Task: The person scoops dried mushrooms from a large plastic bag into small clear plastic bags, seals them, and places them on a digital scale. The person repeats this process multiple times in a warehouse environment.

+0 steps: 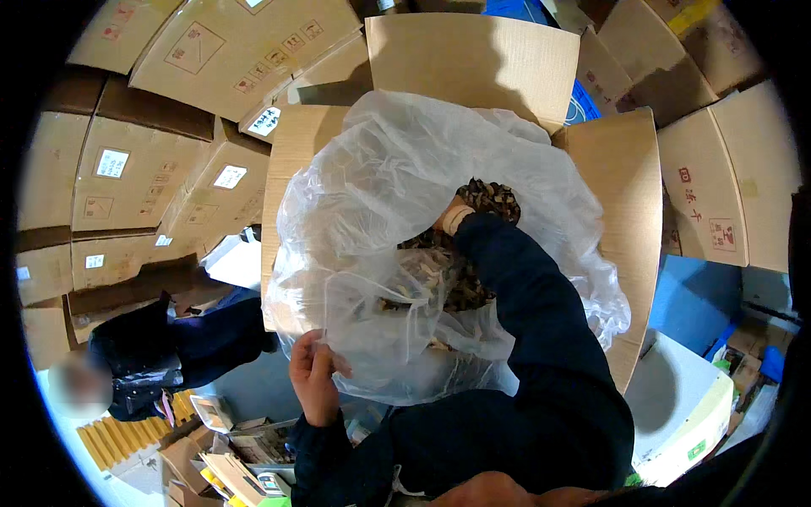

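Note:
A large cardboard box (624, 184) stands before me with its flaps spread and a translucent plastic liner bag (380, 146) bulging out of its opening. Dark brown and tan dried pieces, which look like dried mushroom or fungus, (491, 198) lie inside the bag. My right hand (448, 214) reaches in among these pieces; its fingers are hidden, so its grip does not show. Near the lower left of the box, my left hand (315, 374) pinches the edge of the liner between its fingers.
Stacked cardboard cartons (139, 171) line the left side, and more cartons (703, 184) stand at the right. A person (184, 348) in dark clothes is at the left. Lower right is a white surface (671, 393). A small device (272, 485) lies at the bottom left.

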Motion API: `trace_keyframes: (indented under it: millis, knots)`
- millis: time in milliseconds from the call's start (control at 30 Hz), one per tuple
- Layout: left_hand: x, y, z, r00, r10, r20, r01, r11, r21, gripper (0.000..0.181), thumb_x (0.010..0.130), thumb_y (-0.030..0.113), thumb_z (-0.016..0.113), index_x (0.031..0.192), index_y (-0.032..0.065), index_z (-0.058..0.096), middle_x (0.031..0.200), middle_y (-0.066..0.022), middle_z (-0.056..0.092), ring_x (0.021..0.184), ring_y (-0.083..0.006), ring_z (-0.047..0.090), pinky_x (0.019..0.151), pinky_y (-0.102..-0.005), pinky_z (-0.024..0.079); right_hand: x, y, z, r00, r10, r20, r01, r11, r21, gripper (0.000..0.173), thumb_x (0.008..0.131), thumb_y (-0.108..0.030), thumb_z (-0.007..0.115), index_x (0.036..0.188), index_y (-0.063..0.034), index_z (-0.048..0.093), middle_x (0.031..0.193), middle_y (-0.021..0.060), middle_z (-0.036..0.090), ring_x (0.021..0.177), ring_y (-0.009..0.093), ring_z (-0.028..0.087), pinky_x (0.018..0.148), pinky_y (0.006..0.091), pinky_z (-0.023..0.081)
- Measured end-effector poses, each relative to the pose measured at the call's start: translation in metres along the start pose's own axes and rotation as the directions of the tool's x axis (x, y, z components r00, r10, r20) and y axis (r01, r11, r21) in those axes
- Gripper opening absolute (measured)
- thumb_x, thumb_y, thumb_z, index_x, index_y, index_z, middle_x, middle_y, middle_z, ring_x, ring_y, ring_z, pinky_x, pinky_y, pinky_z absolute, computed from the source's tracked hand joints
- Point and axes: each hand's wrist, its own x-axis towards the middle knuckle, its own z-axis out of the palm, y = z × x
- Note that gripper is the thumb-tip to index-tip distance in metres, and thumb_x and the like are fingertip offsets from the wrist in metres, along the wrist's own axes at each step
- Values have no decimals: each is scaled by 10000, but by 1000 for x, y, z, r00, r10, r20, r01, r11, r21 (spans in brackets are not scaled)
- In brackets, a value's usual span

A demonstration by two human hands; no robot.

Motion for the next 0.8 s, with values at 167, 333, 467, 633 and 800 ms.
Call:
trace_keyframes:
  millis: [167, 333, 467, 633, 800]
  knots:
    - [-3, 2, -3, 999, 37, 22, -37, 999, 19, 213, 928, 64, 492, 1133, 13, 520, 672, -67, 562, 544, -142, 537, 521, -269, 460, -8, 2, 5, 999, -39, 28, 38, 999, 15, 557, 818, -177, 663, 1338, -177, 466, 1345, 219, 394, 1124, 394, 524, 867, 513, 495]
    - [1, 2, -1, 998, 7, 55, -8, 1000, 19, 212, 940, 81, 486, 1131, -11, 501, 672, -75, 563, 559, -148, 551, 527, -273, 462, -53, 18, -37, 996, 13, -93, -2, 993, 118, 607, 778, -198, 703, 1338, -215, 471, 1343, 206, 387, 1159, 398, 497, 874, 508, 489]
    - [0, 5, 13, 991, 18, 130, -17, 1000, -7, 221, 919, 53, 501, 1132, -2, 516, 676, -57, 547, 559, -142, 559, 516, -273, 468, -155, -12, -136, 927, -72, -369, 210, 913, 349, 495, 709, -196, 738, 1154, -84, 551, 1290, 180, 418, 1151, 376, 473, 923, 429, 447]
    - [4, -5, 34, 980, 47, 192, -36, 998, -59, 224, 916, 68, 518, 1131, 6, 524, 710, -39, 532, 562, -122, 560, 501, -268, 477, -267, -73, -221, 769, -219, -601, 421, 881, 217, 420, 657, -59, 751, 1024, -93, 551, 1272, 165, 433, 1113, 366, 500, 911, 411, 453]
    - [-4, 6, 63, 953, 88, 289, -49, 989, -137, 206, 934, 88, 503, 1125, 11, 509, 731, -43, 542, 558, -125, 577, 490, -263, 480, -288, -132, -249, 559, -409, -721, 638, 768, 59, 480, 619, -29, 756, 1051, -109, 563, 1326, 182, 410, 1093, 370, 520, 919, 403, 448]
